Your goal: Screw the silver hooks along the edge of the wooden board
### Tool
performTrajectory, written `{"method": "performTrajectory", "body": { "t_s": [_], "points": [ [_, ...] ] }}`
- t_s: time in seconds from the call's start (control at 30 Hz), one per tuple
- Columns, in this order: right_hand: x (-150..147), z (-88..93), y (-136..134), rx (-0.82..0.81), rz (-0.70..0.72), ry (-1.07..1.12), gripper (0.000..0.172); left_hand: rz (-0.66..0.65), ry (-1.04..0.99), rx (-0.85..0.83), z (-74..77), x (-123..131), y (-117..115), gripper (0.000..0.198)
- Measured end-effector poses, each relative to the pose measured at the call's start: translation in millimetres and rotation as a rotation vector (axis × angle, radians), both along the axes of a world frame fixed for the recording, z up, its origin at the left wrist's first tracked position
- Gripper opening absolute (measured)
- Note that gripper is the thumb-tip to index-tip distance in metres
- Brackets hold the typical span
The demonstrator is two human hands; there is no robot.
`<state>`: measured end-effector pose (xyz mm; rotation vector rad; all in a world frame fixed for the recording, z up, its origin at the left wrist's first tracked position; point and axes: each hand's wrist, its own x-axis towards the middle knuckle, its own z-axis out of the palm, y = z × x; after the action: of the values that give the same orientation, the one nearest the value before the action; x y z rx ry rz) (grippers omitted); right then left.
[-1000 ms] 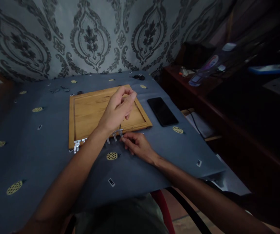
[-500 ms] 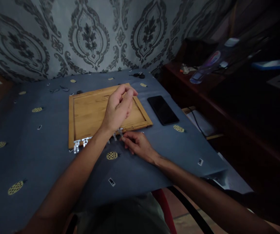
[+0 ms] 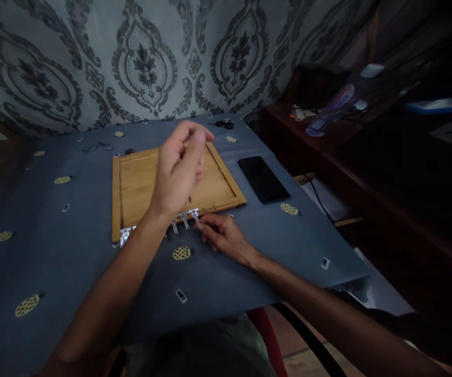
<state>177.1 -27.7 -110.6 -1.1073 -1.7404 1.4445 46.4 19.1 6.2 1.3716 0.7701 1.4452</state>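
Note:
A wooden framed panel (image 3: pixel 139 183) lies flat on the blue patterned cloth (image 3: pixel 53 235). Small metal brackets (image 3: pixel 124 234) stick out along its near edge. My left hand (image 3: pixel 176 173) hovers above the panel, slightly blurred, its fingers curled in a pinch. A thin dark rod (image 3: pixel 189 199) shows below its palm. My right hand (image 3: pixel 221 235) rests on the cloth at the panel's near right edge. Its fingertips are closed on one metal bracket (image 3: pixel 194 213).
A black phone (image 3: pixel 263 179) lies on the cloth right of the panel. Small dark items (image 3: pixel 224 124) and bits of hardware (image 3: pixel 102 145) sit near the patterned wall. A dark wooden shelf with a plastic bottle (image 3: pixel 328 112) stands at right. A red chair edge (image 3: pixel 261 335) is below.
My left hand has risen and drifted a little left and farther over the panel. My right hand stays at the bracket.

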Motion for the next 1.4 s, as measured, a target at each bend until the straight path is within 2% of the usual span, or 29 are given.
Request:
{"method": "performTrajectory", "body": {
  "t_s": [0.07,0.13,0.37,0.53,0.8,1.2,1.4],
  "points": [
    [0,-1.1,0,0.001,0.000,0.012,0.033,0.019,-0.048,0.033,9.6,-4,-2,0.020],
    [0,-1.9,0,-0.001,-0.001,0.025,0.033,0.028,-0.064,0.026,12.9,-6,-3,0.022],
    [1,-0.8,0,0.010,0.003,0.016,0.033,-0.033,0.016,-0.060,-3.9,0,1,0.027],
    [1,0.7,0,-0.011,-0.002,0.009,0.035,-0.072,0.000,-0.101,-5.6,4,-1,0.023],
    [-1,6.3,-1,-0.075,-0.027,0.020,0.041,-0.038,0.015,-0.158,-5.3,6,0,0.023],
    [-2,5.9,-4,-0.093,-0.093,-0.060,0.046,0.015,-0.032,-0.191,-9.0,-2,11,0.025],
    [-4,8.3,-6,-0.096,-0.117,-0.095,0.047,0.053,0.030,-0.163,-14.8,-3,13,0.026]
  ]
}}
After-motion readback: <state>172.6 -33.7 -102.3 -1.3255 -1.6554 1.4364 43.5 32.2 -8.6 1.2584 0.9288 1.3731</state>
